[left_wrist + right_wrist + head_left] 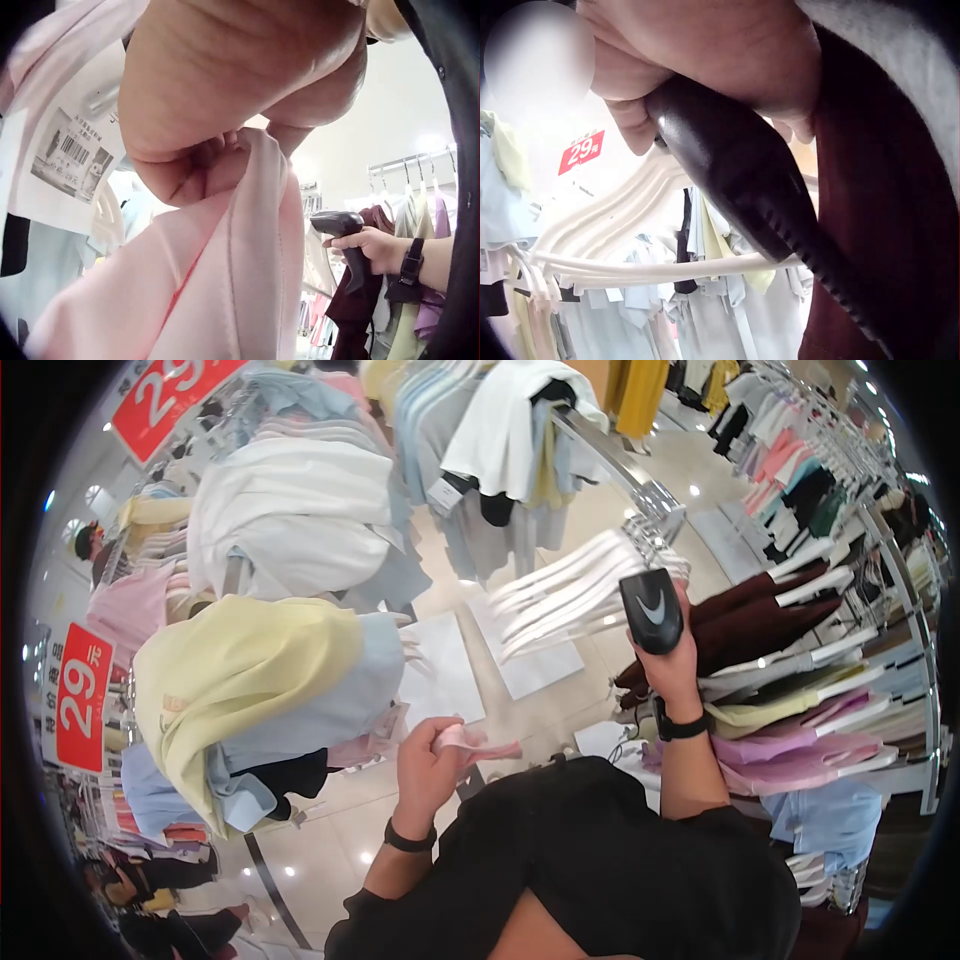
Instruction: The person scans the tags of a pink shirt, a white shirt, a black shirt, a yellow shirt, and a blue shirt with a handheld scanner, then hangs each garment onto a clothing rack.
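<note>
My left hand grips a bunched fold of a pale pink garment, its fingers curled round the cloth in the left wrist view. Beside that hand hangs a white tag with a barcode and small print. In my right hand is a black barcode scanner, held by its handle; the ribbed cable end shows in the right wrist view. Close behind the scanner hang several white hangers with no clothes on them. Dark maroon garments hang just right of the right hand.
A yellow garment and a white garment drape over racks at left. Red price signs stand there. A metal rail reaches in from the top. On the right, a rack holds purple garments. White boards lie on the floor.
</note>
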Motion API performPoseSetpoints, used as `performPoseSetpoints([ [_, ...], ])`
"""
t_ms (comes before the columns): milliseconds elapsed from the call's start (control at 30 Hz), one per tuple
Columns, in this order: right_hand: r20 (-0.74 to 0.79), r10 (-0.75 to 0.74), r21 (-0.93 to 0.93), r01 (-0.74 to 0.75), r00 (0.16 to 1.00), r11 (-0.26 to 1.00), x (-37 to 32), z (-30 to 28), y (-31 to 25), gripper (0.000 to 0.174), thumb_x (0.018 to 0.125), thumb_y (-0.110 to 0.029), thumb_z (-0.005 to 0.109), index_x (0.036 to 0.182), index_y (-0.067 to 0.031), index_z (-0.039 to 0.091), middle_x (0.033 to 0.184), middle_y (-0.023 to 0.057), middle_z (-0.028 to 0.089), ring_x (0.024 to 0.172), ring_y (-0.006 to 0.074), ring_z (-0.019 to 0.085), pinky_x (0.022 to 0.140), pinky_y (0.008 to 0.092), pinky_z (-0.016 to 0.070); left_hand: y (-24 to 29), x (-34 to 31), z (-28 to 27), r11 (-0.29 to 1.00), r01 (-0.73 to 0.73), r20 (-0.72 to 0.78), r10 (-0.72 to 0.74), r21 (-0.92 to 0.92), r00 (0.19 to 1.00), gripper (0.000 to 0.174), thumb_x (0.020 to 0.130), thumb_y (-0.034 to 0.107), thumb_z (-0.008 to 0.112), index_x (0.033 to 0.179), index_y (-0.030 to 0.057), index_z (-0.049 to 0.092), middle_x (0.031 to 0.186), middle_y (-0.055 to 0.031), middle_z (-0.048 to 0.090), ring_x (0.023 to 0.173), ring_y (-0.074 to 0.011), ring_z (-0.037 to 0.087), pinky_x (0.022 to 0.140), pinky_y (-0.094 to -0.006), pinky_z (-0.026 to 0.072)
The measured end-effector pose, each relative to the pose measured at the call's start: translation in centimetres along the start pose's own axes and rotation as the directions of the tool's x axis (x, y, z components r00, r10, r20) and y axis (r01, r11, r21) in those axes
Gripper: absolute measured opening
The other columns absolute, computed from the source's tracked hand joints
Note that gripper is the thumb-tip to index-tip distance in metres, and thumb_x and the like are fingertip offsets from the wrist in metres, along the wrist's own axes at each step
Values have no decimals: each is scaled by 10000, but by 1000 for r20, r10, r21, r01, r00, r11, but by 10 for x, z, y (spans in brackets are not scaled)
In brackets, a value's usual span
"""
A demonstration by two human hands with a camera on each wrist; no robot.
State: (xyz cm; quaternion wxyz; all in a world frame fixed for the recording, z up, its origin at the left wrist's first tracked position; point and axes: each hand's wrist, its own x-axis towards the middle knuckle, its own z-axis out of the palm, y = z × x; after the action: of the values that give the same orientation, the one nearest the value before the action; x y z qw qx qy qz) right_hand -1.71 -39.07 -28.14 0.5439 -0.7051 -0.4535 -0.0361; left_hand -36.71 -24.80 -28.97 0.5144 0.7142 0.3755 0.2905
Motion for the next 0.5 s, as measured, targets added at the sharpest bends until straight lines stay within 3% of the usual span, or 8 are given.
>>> performPoseSetpoints([
  [67,-10,58,64,-57,998,996,-5,3,15,712,831,-2,801,1453,-5,454,1382,88,568,1224,149,548,1055,295,434,-5,-5,0,1000,17,-12,-17,18,1000,214,916,45,600,1084,-21,714,957,-125,750,881,-196,703,812,-314,549],
  [100,-3,120,232,-116,993,966,-4,6,5,682,828,7,807,1419,-10,468,1309,71,596,1171,135,567,1017,291,459,-5,-7,-3,997,75,-1,-75,27,997,204,930,59,613,1090,-15,716,958,-122,748,888,-192,701,819,-313,545],
  [233,97,63,293,-89,993,952,-2,10,0,719,819,-14,830,1439,-3,466,1268,71,621,1151,142,582,1005,300,469,-13,-10,-4,995,94,-8,-94,-17,996,187,949,78,626,1089,-4,719,950,-115,745,880,-185,698,814,-314,543],
  [333,145,128,331,-171,981,928,-8,12,11,745,796,19,824,1441,13,451,1320,97,597,1182,157,583,1039,301,458,-11,-11,-2,997,78,-29,-78,-13,997,180,957,85,629,1085,-4,720,946,-112,743,877,-180,696,813,-312,543],
  [367,177,185,269,-228,967,936,-8,9,14,725,805,0,834,1435,16,476,1321,99,611,1171,153,583,1034,302,460,-9,-11,-2,997,78,-29,-78,-13,996,180,957,88,630,1084,-4,720,945,-111,742,876,-178,696,813,-311,543],
  [467,148,255,356,-292,955,888,-11,8,21,597,823,-25,839,1349,20,561,1198,72,672,1071,133,613,965,292,491,-10,-11,-2,996,75,-25,-76,-43,997,180,957,92,633,1083,-3,721,946,-105,743,874,-169,692,809,-306,542],
  [500,129,203,331,-235,971,914,-11,6,23,469,834,-45,844,1247,18,630,1066,28,707,953,109,630,876,279,513,-11,-10,-2,996,72,-22,-74,-58,997,180,957,92,634,1083,-3,721,946,-103,743,874,-166,690,808,-304,541],
])
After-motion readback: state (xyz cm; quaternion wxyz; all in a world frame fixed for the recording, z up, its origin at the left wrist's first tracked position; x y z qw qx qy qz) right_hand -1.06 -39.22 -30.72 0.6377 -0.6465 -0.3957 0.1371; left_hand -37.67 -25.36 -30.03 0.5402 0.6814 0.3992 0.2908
